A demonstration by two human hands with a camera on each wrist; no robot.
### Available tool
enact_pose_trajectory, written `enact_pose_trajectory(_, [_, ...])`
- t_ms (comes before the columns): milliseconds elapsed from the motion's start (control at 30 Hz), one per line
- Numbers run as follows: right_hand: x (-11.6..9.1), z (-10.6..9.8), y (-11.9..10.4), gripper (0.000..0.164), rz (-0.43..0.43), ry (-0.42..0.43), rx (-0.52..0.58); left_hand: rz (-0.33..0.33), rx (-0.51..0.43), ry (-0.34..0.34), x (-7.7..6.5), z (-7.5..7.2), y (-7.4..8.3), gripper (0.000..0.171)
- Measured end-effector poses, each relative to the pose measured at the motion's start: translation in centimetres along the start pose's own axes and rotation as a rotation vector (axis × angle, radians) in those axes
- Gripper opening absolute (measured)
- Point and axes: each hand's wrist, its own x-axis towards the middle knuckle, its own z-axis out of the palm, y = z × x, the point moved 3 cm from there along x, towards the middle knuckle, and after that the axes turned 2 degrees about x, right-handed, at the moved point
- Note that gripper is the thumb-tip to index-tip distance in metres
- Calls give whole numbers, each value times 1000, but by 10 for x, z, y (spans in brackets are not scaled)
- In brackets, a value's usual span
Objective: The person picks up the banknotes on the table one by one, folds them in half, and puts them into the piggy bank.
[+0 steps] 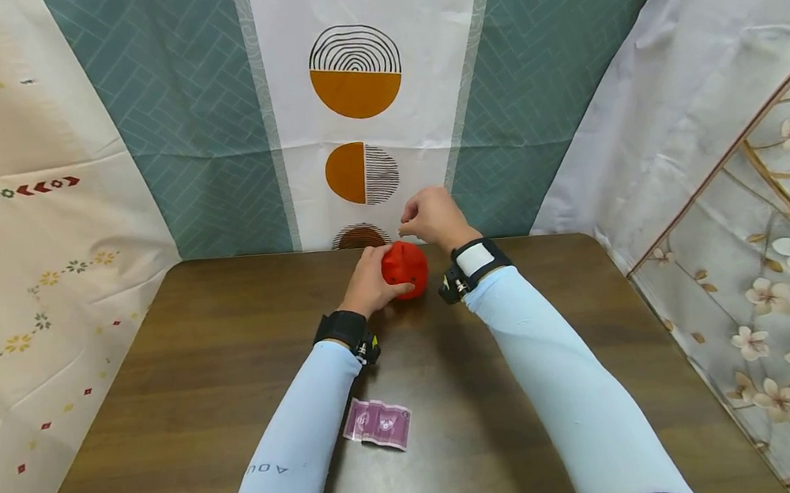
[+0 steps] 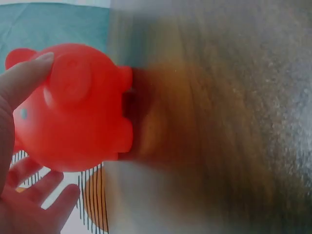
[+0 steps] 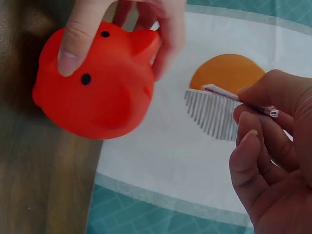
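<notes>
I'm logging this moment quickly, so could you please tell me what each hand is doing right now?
Left hand: grips the red piggy bank on the table.
Right hand: pinches a folded banknote above it.

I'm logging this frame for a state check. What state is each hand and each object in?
Left hand: grips the red piggy bank, fingers curled round it.
Red piggy bank: held just over the far part of the table, upright.
Right hand: raised above the bank, pinching a folded note.
Folded note: flat, held edge-on between fingertips, outside the bank.
Purple note: lying flat on the table, untouched.
</notes>
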Motion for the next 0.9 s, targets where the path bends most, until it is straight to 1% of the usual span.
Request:
enact_pose_trajectory(100, [5,9,2,13,42,-5,-23,-8,4,43,-4,0,-1,84])
enact_pose_trajectory(267, [8,19,9,14,108,-2,-56,-9,29,58,-9,5,-2,85])
enact_pose_trajectory(400, [8,22,12,15,119,-11,-61,-3,28,70,-11,7,-1,85])
enact_pose_trajectory(500, [9,24,13,16,115,-21,-57,-12,33,79,-11,5,-1,84])
enact_pose_trajectory(700, [9,29,16,15,140,-59,-54,-38,44,61,-10,4,0,85])
enact_pose_trajectory(900, [8,33,21,14,175,-87,-29,-37,58,51,-5,6,2,87])
